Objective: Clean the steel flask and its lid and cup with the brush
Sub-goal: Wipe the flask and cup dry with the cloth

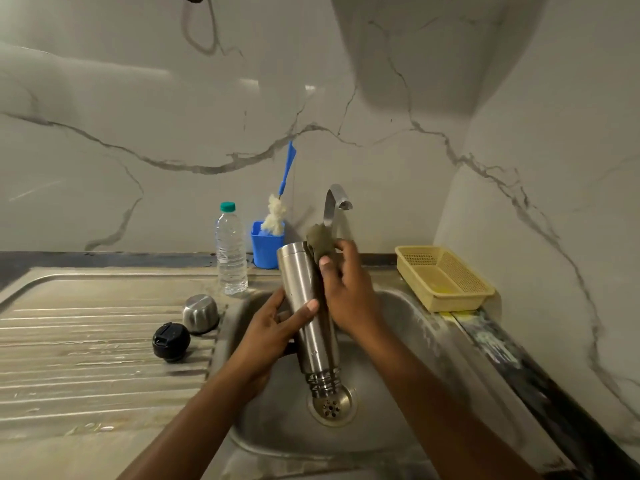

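- Lid and cup sat unwashed on the drainboard
- Left hand clamped the flask, mouth-down over the sink
- Right hand pressed a scrub pad to its side: outside scrubbing; next probably fetching the brush

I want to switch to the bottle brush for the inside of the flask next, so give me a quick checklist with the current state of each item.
1. Flask held firmly by left hand: ok.
2. Flask mouth facing up for the brush: not ok, it points down at the drain.
3. Right hand free: not ok, it holds a scrub pad.
4. Brush reachable, standing in blue holder: ok.
5. Tap running: cannot tell.
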The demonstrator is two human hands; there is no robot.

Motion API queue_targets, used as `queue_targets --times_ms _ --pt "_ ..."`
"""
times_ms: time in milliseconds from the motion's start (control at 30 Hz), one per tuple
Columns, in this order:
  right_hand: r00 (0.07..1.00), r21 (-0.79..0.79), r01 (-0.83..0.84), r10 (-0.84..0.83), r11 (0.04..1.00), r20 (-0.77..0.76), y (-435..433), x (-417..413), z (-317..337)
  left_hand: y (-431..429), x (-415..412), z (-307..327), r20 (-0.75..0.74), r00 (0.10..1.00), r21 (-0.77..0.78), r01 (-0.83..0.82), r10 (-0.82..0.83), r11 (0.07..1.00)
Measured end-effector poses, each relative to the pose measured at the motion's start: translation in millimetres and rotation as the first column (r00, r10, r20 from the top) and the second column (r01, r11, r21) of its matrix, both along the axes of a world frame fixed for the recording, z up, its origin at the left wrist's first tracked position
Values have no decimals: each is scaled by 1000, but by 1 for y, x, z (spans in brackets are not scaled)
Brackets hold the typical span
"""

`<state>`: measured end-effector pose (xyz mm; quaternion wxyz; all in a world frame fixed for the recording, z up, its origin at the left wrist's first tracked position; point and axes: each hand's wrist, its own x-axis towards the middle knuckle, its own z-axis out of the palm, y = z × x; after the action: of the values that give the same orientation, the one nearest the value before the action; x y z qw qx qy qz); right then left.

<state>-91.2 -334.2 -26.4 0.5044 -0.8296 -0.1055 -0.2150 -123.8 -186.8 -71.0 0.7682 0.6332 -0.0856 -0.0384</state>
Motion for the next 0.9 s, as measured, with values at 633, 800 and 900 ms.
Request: queue_targets --times_ms 633,800,900 --pt "961 -177 -276 268 945 -67 10 8 8 10 6 -4 -68 997 -7 45 -45 999" --pt "977 -308 -212 199 928 -72 7 26 30 11 3 -4 -16 999 60 52 -51 997" --pt "963 -285 -214 152 934 -223 3 32 49 11 1 -3 35 998 127 56 -61 990"
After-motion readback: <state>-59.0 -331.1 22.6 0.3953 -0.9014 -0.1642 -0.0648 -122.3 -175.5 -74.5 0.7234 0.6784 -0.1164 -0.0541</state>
